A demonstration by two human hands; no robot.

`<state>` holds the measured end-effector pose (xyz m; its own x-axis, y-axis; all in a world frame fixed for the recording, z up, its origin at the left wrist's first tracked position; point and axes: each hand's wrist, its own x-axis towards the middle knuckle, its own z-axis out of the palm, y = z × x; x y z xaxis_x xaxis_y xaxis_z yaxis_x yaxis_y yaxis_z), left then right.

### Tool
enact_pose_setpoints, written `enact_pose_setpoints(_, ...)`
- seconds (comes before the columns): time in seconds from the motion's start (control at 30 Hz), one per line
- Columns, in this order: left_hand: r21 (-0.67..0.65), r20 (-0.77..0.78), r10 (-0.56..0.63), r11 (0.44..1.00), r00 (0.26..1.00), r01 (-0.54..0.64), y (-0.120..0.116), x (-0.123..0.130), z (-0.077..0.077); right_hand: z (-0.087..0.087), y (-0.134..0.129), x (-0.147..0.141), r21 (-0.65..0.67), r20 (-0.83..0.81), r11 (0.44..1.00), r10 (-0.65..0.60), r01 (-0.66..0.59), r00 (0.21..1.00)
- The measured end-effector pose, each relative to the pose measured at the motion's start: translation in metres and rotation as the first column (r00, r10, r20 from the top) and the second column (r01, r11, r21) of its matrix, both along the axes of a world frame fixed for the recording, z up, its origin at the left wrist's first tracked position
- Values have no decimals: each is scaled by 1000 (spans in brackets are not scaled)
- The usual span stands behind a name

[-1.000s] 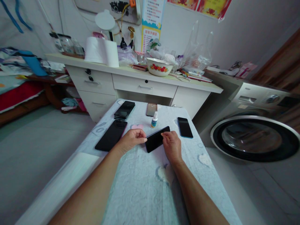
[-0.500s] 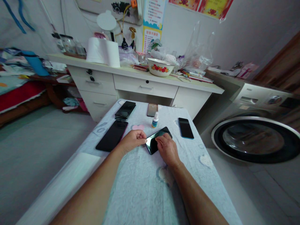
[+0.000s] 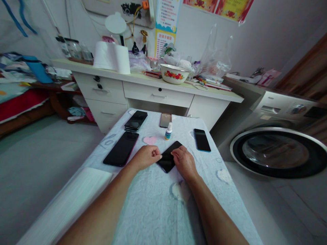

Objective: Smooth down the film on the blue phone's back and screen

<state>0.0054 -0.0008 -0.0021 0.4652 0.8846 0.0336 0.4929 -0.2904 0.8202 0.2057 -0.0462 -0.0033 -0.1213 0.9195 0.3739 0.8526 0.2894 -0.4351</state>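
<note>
A black phone (image 3: 167,161) lies at a slant on the cloth-covered table, between my hands. My left hand (image 3: 147,157) is at its left edge, thumb and fingertips pinched together. Over the right part of the phone, my right hand (image 3: 183,160) has its fingers pinched near the glass. Whatever the fingertips grip, if anything, is too small to make out. Just behind the phone stands a small white bottle (image 3: 168,132) with a blue and yellow label. A large dark tablet (image 3: 121,149) rests left of my left hand.
Stacked phones (image 3: 136,120) lie at the back left, a phone case (image 3: 166,120) at the back middle, and a blue-edged phone (image 3: 202,140) at the right. Behind the table (image 3: 153,211) is a white desk (image 3: 102,89) with a flowered bowl (image 3: 175,74); a washing machine (image 3: 276,136) stands right.
The phone between my hands now lies slightly nearer to me, and the bright reflection on its screen is gone. Both hands have shifted slightly and remain pinched.
</note>
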Motion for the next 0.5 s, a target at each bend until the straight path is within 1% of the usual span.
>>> enact_pose_setpoints(0.1,82,-87,33,996,996,-26,-3,2,3,-1,4,8,-26,9,996,-82,82,997)
enact_pose_setpoints(0.17,169,-141,89,983,986,-65,-5,4,4,-1,7,14,-39,8,990,-138,138,990)
enact_pose_setpoints(0.27,250,-203,99,967,974,-46,-9,6,4,-2,10,21,-44,-4,975,-218,217,976)
enact_pose_setpoints(0.4,269,-280,89,963,956,-11,-16,10,7,-2,12,29,-28,-8,950,-311,311,950)
enact_pose_setpoints(0.5,260,-352,73,965,933,22,-22,15,9,-4,13,34,-14,-3,933,-358,358,934)
